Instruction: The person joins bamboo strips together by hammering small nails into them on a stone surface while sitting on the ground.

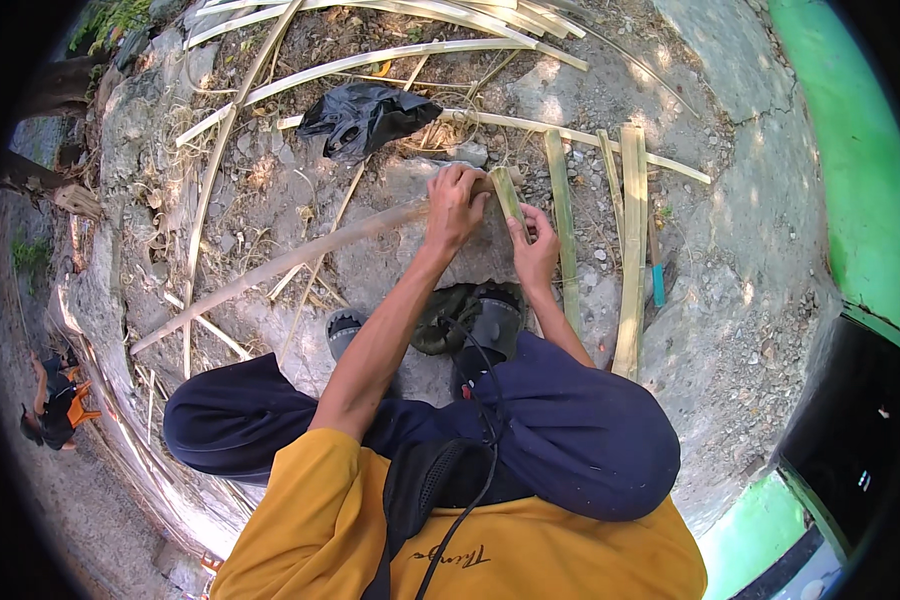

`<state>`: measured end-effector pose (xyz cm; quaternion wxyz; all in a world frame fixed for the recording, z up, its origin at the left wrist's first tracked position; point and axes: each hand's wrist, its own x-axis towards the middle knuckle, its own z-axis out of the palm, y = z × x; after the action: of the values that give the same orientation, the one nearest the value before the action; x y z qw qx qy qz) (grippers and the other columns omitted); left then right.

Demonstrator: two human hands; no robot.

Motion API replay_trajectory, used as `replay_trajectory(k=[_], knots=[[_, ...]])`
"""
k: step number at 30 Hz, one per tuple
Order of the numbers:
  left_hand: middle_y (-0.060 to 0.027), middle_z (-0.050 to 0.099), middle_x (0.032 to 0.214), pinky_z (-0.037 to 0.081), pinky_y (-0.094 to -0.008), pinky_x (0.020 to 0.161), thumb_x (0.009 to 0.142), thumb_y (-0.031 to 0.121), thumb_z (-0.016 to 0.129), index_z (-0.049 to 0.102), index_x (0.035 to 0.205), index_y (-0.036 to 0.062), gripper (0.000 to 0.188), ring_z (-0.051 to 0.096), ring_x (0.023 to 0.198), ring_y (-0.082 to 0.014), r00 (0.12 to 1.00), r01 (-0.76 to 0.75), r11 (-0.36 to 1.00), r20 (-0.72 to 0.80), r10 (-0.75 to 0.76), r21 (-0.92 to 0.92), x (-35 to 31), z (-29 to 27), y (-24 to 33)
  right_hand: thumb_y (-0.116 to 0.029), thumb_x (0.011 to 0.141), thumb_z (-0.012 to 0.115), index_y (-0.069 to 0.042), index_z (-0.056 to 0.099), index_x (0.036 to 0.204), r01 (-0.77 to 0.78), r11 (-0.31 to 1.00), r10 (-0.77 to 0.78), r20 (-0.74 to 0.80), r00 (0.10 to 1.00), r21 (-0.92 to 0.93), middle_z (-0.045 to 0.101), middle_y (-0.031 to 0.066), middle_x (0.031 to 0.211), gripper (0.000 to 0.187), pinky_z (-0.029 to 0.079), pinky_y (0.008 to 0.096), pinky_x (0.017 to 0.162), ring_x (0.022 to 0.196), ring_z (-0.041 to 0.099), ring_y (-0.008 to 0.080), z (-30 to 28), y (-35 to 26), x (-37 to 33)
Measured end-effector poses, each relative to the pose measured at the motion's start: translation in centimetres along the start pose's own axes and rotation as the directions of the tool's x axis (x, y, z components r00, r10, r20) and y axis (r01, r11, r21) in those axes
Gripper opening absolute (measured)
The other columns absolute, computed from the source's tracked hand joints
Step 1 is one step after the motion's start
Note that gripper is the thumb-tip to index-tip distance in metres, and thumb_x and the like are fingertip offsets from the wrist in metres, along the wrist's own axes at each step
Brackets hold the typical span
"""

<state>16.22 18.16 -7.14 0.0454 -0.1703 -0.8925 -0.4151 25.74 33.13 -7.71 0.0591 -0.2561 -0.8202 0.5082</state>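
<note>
My left hand is closed around a long, pale brown pole close to its upper end. That pole slants across the ground from the lower left up to my hands. In my right hand a green bamboo strip is pinched between thumb and fingers. The strip's upper part stands beside the pole's end, just right of my left fingers; its lower part is hidden by my right hand. Whether strip and pole touch, I cannot tell.
Split bamboo slats lie right of my hands, beside a blue-handled tool. A black plastic bag lies ahead among long bamboo strips. Far left is another person. A green wall borders the right.
</note>
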Motion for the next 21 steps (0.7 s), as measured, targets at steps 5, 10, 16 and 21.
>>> replay_trajectory(k=[5, 10, 16, 21], knots=[[-0.0098, 0.065, 0.109, 0.042, -0.0470, 0.099, 0.078, 0.010, 0.083, 0.070, 0.111, 0.0080, 0.036, 0.058, 0.113, -0.0326, 1.000, 0.025, 1.000, -0.004, -0.025, 0.005, -0.1, -0.1, 0.1, -0.021, 0.094, 0.078, -0.006, 0.073, 0.122, -0.004, 1.000, 0.004, 0.003, 1.000, 0.028, 0.069, 0.0070, 0.082, 0.032, 0.051, 0.0371, 0.067, 0.073, 0.065, 0.0211, 0.0, -0.3, -0.1], [-0.0085, 0.063, 0.111, 0.043, -0.0457, 0.096, 0.079, 0.013, 0.084, 0.069, 0.113, 0.0092, 0.037, 0.058, 0.112, -0.0317, 1.000, 0.020, 0.999, 0.000, -0.020, 0.025, -0.1, -0.3, -0.1, -0.021, 0.094, 0.077, -0.005, 0.072, 0.120, 0.006, 1.000, -0.006, 0.009, 1.000, 0.002, 0.069, 0.0081, 0.081, 0.031, 0.052, 0.0362, 0.067, 0.072, 0.065, 0.0202, -0.3, -0.4, 0.0], [-0.0075, 0.063, 0.111, 0.044, -0.0450, 0.092, 0.081, 0.021, 0.084, 0.069, 0.113, 0.0107, 0.037, 0.059, 0.110, -0.0306, 0.999, 0.031, 0.986, 0.037, -0.037, 0.165, -0.2, -0.9, -0.1, -0.022, 0.094, 0.077, -0.003, 0.072, 0.118, 0.012, 1.000, -0.012, 0.024, 1.000, 0.023, 0.073, 0.0098, 0.086, 0.030, 0.053, 0.0365, 0.069, 0.073, 0.067, 0.0209, -0.3, -0.8, -0.1], [-0.0073, 0.064, 0.107, 0.048, -0.0456, 0.091, 0.080, 0.026, 0.084, 0.069, 0.111, 0.0112, 0.037, 0.060, 0.108, -0.0304, 0.997, -0.015, 0.970, 0.082, -0.005, 0.242, 0.6, -0.5, 0.5, -0.020, 0.095, 0.076, -0.004, 0.071, 0.116, 0.035, 0.999, -0.035, 0.012, 0.999, 0.031, 0.074, 0.0093, 0.086, 0.027, 0.053, 0.0385, 0.072, 0.075, 0.068, 0.0222, -0.3, -0.1, 0.6]])
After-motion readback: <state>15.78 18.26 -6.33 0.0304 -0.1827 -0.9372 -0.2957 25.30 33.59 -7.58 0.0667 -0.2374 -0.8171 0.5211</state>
